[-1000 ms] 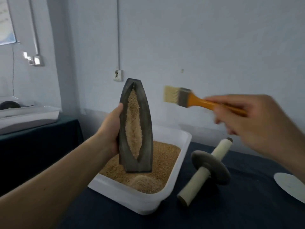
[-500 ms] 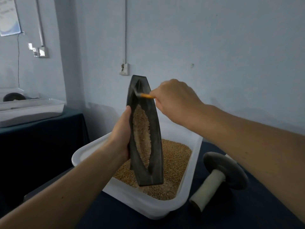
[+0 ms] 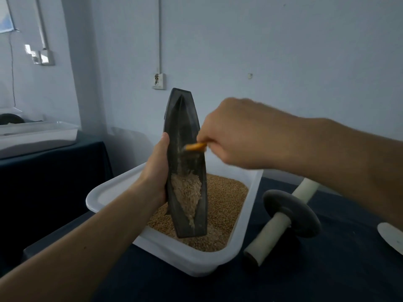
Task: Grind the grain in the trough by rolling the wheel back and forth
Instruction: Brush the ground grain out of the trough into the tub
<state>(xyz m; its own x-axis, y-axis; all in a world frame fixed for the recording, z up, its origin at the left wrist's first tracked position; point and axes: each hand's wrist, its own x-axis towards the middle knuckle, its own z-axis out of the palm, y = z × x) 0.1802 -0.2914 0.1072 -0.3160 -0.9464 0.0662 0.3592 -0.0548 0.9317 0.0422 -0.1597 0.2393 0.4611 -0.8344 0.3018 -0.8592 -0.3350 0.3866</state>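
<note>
Far left, on a separate dark-covered bench (image 3: 54, 162): a long white tray (image 3: 39, 131), plus something dark and round behind it, too blurry to call. On the wall a bit further right, a socket (image 3: 158, 81).

Then the main bench (image 3: 327, 275), dark cloth over it. Toward its left edge, a white tub (image 3: 102, 194) with brown grain (image 3: 226, 197) across the bottom. Above the tub, the left hand (image 3: 156, 171) wrapped round the left side of the trough (image 3: 185, 118), thumb up along the edge, holding it nearly upright with the lower end down inside the tub. Can't tell if that end actually touches the grain below. Upper half of the trough's channel bare and dark; lower half packed with paler ground grain (image 3: 187, 192), tapering to the bottom tip.

Just right of that, the right hand (image 3: 235, 136) clenched round a brush (image 3: 196, 146) with an orange handle, working end in the channel about halfway up, right at the top of the ground grain. Motion-blurred, so no making out the bristles properly.

Right of the tub, lying on the bench, apart from both hands: the wheel (image 3: 292, 212) — dark disc on a pale axle (image 3: 266, 236), leaning on its rim and the near axle end. At the bench's right edge, part of a white disc (image 3: 390, 236), cut off by the frame.
</note>
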